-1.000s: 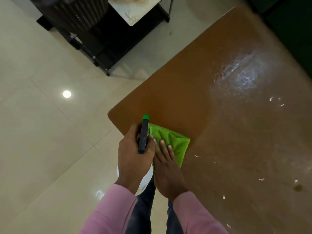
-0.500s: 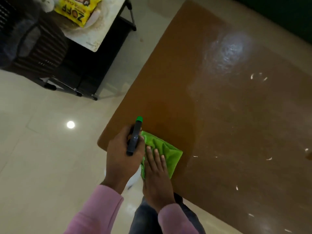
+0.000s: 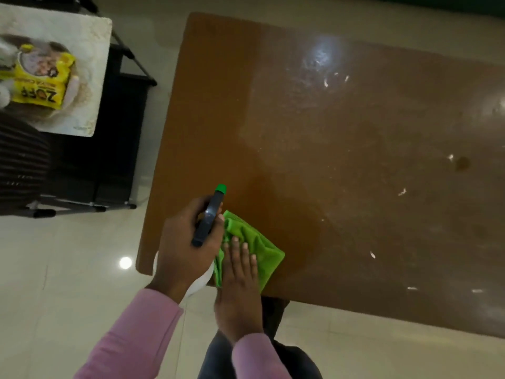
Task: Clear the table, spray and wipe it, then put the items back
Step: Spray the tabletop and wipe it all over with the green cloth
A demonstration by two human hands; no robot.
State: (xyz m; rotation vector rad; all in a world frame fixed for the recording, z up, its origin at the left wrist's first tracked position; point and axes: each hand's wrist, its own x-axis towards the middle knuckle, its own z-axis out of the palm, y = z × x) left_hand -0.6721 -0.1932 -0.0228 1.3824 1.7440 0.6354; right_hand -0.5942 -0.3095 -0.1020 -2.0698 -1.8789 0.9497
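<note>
Wiping well from this near corner probably means pressing the folded bright green microfibre cloth [image 3: 262, 250] flat and drawing it in long, overlapping strokes toward the far edge. That way the scattered white crumbs [image 3: 373, 254] are gathered rather than flicked onto the pale tiled floor [image 3: 68, 296].

The right hand [image 3: 240, 285] lies palm down on the cloth with fingers straight and together, gripping nothing. The cloth sits on the near left corner of the glossy brown rectangular table [image 3: 328, 160], its soft folds bunched beside the left hand [image 3: 185, 242]. That hand is curled round the dark, green-tipped trigger head of a white plastic spray bottle [image 3: 209, 217], held just over the table's corner with the nozzle aimed away from the person.

The tabletop looks smooth and laminated, with rounded corners. A hazy, wet-looking sheen covers much of it, and a small dark round stain [image 3: 461, 163] near the right side may need a firmer rub. Off the table to the left, a yellow snack packet [image 3: 38, 77] rests on a pale rectangular mat [image 3: 90, 50], well apart from the work.
</note>
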